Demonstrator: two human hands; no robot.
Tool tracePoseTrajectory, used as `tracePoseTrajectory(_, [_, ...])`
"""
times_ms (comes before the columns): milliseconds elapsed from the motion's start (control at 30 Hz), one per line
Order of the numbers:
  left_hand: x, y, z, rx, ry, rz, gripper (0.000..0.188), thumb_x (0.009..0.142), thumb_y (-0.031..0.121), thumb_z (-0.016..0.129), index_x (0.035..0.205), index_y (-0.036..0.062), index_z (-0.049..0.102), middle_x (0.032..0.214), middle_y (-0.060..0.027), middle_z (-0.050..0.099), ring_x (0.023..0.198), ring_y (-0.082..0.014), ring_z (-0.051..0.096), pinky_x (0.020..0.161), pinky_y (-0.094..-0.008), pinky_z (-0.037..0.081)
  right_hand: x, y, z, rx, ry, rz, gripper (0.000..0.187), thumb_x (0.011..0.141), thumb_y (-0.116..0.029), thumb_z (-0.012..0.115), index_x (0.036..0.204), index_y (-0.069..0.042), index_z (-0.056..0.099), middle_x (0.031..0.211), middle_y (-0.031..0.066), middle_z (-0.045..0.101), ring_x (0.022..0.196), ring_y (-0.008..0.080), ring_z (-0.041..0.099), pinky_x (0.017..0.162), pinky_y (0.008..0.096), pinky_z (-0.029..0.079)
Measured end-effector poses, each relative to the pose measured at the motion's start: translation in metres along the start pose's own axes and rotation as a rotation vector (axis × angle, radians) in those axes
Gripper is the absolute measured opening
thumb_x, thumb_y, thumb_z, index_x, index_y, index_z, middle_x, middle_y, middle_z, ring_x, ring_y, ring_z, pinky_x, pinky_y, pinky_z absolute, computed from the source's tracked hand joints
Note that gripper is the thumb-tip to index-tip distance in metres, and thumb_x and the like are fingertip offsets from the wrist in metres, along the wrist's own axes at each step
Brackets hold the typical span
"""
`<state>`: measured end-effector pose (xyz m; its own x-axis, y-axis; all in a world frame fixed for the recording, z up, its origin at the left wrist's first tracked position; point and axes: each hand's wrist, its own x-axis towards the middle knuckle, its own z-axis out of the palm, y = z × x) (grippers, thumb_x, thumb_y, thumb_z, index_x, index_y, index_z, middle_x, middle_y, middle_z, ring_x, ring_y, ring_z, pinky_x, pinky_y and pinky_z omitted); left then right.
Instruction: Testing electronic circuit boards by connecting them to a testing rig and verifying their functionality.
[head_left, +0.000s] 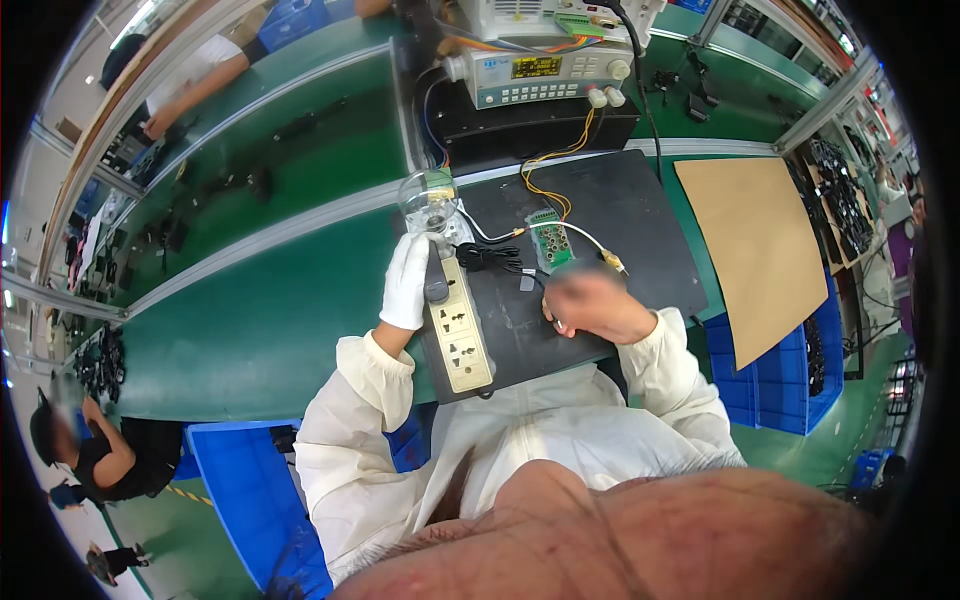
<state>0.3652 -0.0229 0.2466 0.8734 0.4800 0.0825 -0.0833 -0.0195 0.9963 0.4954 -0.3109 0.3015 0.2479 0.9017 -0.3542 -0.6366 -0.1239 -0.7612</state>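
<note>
At the left edge of the flat black mat [650, 235], the cream plastic power strip [456, 322] is flanked by the gloved left hand [405, 282], fingers together; bare right hand [588, 302]: curled, pinch undeterminable. Coiled black cable [487, 257], if snagged, could be jerked.

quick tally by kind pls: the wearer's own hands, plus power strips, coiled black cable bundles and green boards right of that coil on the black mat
Hands: 2 (left hand, right hand)
Power strip: 1
Coiled black cable bundle: 1
Green board: 1
Total: 5
</note>
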Motion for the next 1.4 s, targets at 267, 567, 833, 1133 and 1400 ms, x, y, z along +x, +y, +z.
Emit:
tracePoseTrajectory(267, [-0.001, -0.007, -0.004, 0.068, 0.005, 0.085, 0.044, 0.114, 0.038, 0.035, 0.11, 0.004, 0.063, 0.104, -0.0071, 0.065, 0.096, -0.0173, 0.064, 0.091, -0.0313, 0.049, 0.037, -0.032, -0.048, -0.714, 0.399, -0.494, 0.023, 0.095, -0.002, 0.071, 0.116, 0.003, 0.066, 0.105, 0.0066, 0.07, 0.095, 0.011, 0.069, 0.085, 0.0248, 0.056])
tracePoseTrajectory(567, [-0.005, -0.006, -0.006, 0.162, 0.025, 0.09, 0.047, 0.114, 0.041, 0.032, 0.112, 0.0051, 0.063, 0.105, -0.007, 0.065, 0.094, -0.0166, 0.063, 0.089, -0.0312, 0.05, 0.065, -0.013, -0.07, -0.804, 0.497, -0.586, 0.02, 0.095, 0.0, 0.07, 0.115, 0.004, 0.067, 0.105, 0.0034, 0.071, 0.095, 0.01, 0.069, 0.086, 0.0244, 0.056])
tracePoseTrajectory(833, [-0.008, -0.009, -0.006, 0.142, 0.027, 0.052, 0.059, 0.115, 0.049, 0.023, 0.116, 0.0056, 0.064, 0.104, -0.0069, 0.066, 0.091, -0.0158, 0.062, 0.088, -0.0312, 0.05, 0.063, -0.014, -0.067, -0.764, 0.512, -0.565, 0.02, 0.093, -0.001, 0.072, 0.113, 0.003, 0.07, 0.101, 0.0076, 0.074, 0.093, 0.0141, 0.072, 0.083, 0.0271, 0.058])
tracePoseTrajectory(1133, [-0.007, -0.006, -0.003, 0.205, 0.048, 0.01, 0.062, 0.115, 0.049, 0.021, 0.117, 0.0048, 0.064, 0.104, -0.0075, 0.067, 0.091, -0.0161, 0.063, 0.089, -0.0313, 0.05, 0.055, -0.017, -0.06, -0.897, 0.561, -0.581, 0.02, 0.093, -0.002, 0.073, 0.113, 0.002, 0.072, 0.105, 0.0107, 0.075, 0.093, 0.0166, 0.073, 0.085, 0.0279, 0.058])
tracePoseTrajectory(1400, [-0.011, -0.003, -0.001, 0.144, 0.056, -0.021, 0.062, 0.115, 0.048, 0.02, 0.117, 0.0045, 0.064, 0.109, -0.0089, 0.068, 0.095, -0.0166, 0.064, 0.091, -0.0313, 0.05, 0.053, -0.022, -0.063, -1.093, 0.565, -0.638, 0.022, 0.091, -0.003, 0.075, 0.113, -0.002, 0.073, 0.103, 0.0103, 0.074, 0.091, 0.0198, 0.071, 0.084, 0.0291, 0.056])
